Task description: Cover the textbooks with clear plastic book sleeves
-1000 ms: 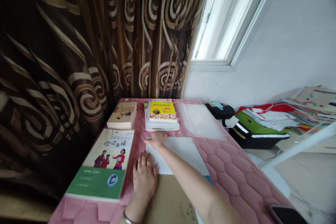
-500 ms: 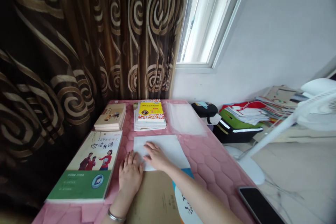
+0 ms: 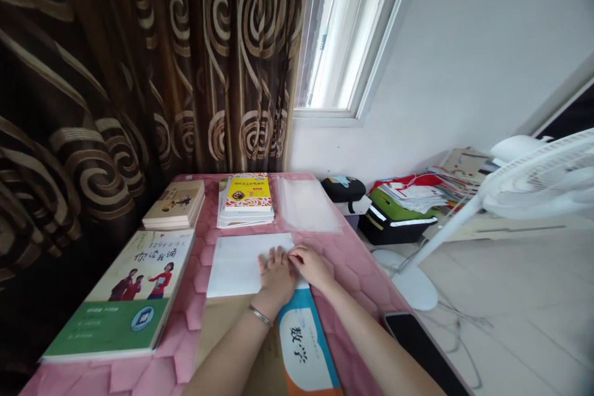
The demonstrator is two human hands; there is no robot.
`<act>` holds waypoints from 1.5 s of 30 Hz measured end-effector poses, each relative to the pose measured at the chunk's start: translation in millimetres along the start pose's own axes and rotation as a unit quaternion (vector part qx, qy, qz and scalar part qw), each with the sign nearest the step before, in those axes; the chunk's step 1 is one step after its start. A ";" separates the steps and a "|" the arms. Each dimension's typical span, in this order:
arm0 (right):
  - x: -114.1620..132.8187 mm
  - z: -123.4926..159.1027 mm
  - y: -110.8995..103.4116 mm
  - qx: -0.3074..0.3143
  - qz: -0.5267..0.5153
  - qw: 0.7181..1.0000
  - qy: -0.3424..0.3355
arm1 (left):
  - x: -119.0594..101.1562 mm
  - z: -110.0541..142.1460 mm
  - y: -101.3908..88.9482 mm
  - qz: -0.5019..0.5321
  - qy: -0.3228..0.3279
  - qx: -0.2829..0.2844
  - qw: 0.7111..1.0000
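A white sheet of paper (image 3: 236,263) lies across the upper end of a book with a blue, white and orange cover (image 3: 313,346) and a tan part (image 3: 227,322). My left hand (image 3: 278,275), with a silver bracelet at the wrist, rests flat on the sheet near its right side, fingers spread. Just right of it, my right hand (image 3: 310,265) has its fingers bent and pinched together at the sheet's right edge. My fingertips partly hide that edge.
A large green and cream book (image 3: 125,291) and a small book stack (image 3: 174,204) lie left. Behind are yellow-topped books (image 3: 248,192) and clear plastic sheets (image 3: 309,204). A phone (image 3: 417,346) lies at the right edge; a white fan (image 3: 431,229) stands beyond.
My left hand has slid right across the sheet and still lies flat. My right hand has moved from the sheet's middle to its right edge and pinched. The view has turned slightly right.
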State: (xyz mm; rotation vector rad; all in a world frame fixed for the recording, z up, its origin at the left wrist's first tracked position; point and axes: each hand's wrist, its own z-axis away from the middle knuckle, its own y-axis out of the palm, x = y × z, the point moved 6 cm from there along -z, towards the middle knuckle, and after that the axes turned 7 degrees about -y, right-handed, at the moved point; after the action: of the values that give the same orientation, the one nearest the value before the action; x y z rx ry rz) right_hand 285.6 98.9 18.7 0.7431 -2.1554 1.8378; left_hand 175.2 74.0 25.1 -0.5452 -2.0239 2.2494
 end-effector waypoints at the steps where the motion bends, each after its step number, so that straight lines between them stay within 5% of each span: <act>1: -4.5 -3.4 -2.3 -0.004 0.008 1.000 0.018 | -0.5 -2.0 2.4 0.005 -0.004 0.001 1.000; 12: -36.6 -57.6 -13.8 -0.013 0.090 0.974 0.206 | 12.3 -2.7 9.0 0.012 0.013 -0.009 1.000; 24: -31.7 -16.5 -13.0 0.014 0.063 0.985 0.160 | 12.0 -3.7 8.3 0.046 0.010 -0.016 0.999; 35: -33.2 -61.1 -6.3 -0.035 0.098 0.972 0.211 | 13.6 -2.1 9.0 0.052 0.012 -0.001 0.999; 45: -25.5 -16.7 -7.3 -0.003 0.088 0.986 0.143 | 12.1 -1.8 8.8 0.030 0.016 -0.010 0.999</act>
State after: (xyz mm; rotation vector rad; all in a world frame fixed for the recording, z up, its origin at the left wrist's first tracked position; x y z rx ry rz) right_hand 308.3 120.5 16.4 0.2702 -2.0910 1.8867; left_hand 166.1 78.0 13.8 -0.6460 -2.0429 2.2415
